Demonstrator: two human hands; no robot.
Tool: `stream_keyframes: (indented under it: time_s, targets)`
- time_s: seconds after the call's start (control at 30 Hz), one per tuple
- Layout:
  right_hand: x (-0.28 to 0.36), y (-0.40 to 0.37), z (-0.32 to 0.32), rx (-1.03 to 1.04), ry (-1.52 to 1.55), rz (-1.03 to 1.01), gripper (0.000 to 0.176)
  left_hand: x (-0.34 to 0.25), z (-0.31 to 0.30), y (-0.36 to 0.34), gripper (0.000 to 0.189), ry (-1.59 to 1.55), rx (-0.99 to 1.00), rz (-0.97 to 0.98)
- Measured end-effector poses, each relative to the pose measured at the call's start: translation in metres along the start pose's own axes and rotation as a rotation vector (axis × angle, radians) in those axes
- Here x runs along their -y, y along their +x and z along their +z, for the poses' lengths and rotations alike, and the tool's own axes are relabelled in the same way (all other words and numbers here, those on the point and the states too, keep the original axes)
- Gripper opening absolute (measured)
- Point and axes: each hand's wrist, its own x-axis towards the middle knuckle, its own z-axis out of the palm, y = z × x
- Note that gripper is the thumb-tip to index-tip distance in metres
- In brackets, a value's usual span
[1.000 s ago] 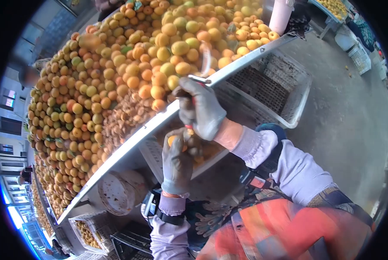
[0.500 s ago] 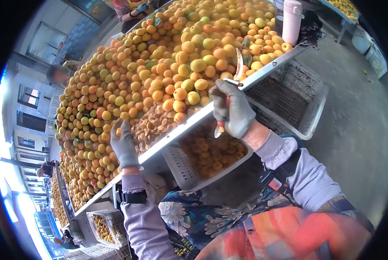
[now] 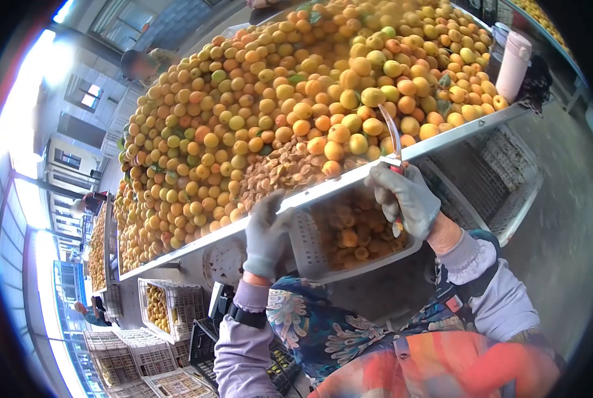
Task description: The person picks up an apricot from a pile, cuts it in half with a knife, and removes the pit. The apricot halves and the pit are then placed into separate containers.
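Note:
My left hand, in a grey glove, is at the table's front edge beside the brown pits. Its fingers and thumb are drawn together, and what they hold is hidden. My right hand, also gloved, is closed around the red handle of a curved knife, its blade pointing up over the fruit. A small metal end of the handle shows below the fingers. Yellow-orange fruits cover the table. Under the edge, between my hands, a white crate holds opened fruit.
The table's metal rim runs diagonally in front of me. A pink bottle stands at the right corner, above another crate. Crates are stacked at lower left. A person is across the table.
The view has shifted left. My left hand has come back from the fruit to the table edge, closer to my right hand. The knife blade has turned more upright.

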Motion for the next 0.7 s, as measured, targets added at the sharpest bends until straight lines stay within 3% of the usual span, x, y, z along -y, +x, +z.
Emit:
stream_keyframes:
  time_s: [0.07, 0.13, 0.2, 0.23, 0.3, 0.43, 0.47, 0.53, 0.57, 0.63, 0.7]
  targets:
    - [0.004, -0.005, 0.008, -0.007, -0.153, 0.081, 0.016, -0.028, -0.012, 0.003, 0.032, 0.085, -0.181, -0.079]
    - [-0.007, -0.004, 0.013, 0.051, -0.216, 0.023, 0.014, 0.026, -0.059, 0.022, 0.03, 0.092, -0.247, -0.015]
    - [-0.021, 0.0, 0.013, 0.099, -0.277, -0.034, 0.013, 0.072, -0.095, 0.036, 0.035, -0.153, -0.513, -0.023]
    - [-0.03, 0.003, 0.01, 0.161, -0.378, -0.018, 0.015, 0.076, -0.113, 0.038, 0.035, -0.154, -0.517, -0.027]
    - [-0.039, 0.003, 0.011, 0.257, -0.489, 0.028, 0.02, 0.082, -0.145, 0.04, 0.044, 0.641, -0.62, 0.006]
    - [-0.043, 0.002, 0.02, 0.32, -0.477, 0.092, 0.021, 0.075, -0.163, 0.047, 0.051, 0.846, -0.595, -0.235]
    - [-0.045, 0.003, 0.021, 0.319, -0.489, 0.103, 0.021, 0.076, -0.163, 0.05, 0.051, 0.844, -0.594, -0.239]
    - [-0.046, 0.004, 0.022, 0.314, -0.516, 0.121, 0.021, 0.073, -0.16, 0.056, 0.053, 1.198, -0.471, -0.09]
    - [-0.047, 0.004, 0.022, 0.311, -0.52, 0.119, 0.021, 0.07, -0.156, 0.062, 0.055, 1.28, -0.402, -0.213]
    - [-0.046, 0.003, 0.023, 0.308, -0.489, 0.203, 0.021, 0.064, -0.149, 0.07, 0.055, 1.35, -0.381, -0.26]
    - [-0.052, 0.005, 0.022, 0.308, -0.508, 0.142, 0.021, 0.064, -0.145, 0.08, 0.055, 1.433, -0.351, -0.328]
